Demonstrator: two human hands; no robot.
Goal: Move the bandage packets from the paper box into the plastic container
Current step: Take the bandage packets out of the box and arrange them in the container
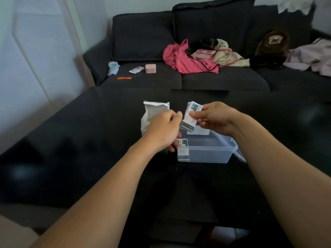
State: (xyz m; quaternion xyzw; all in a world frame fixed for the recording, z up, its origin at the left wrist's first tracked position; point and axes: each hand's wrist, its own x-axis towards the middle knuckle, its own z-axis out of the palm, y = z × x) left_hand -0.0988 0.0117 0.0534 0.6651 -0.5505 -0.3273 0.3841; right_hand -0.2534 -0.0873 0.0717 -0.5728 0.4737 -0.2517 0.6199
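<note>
A white paper box (150,113) stands with its flap open on the black table, left of a clear plastic container (211,151). My right hand (213,119) pinches a stack of bandage packets (190,115) above the container's far left corner. My left hand (165,130) touches the stack's left edge with thumb and fingers, in front of the box. Another packet (183,142) leans inside the container at its near left corner. The box's inside is mostly hidden by my left hand.
The black table (89,158) stretches around the box and container. Behind it is a dark sofa (179,76) with pink clothing (186,59), a small pink case (150,68), a small packet (136,70), an orange strip (124,78) and a brown plush bag (273,42).
</note>
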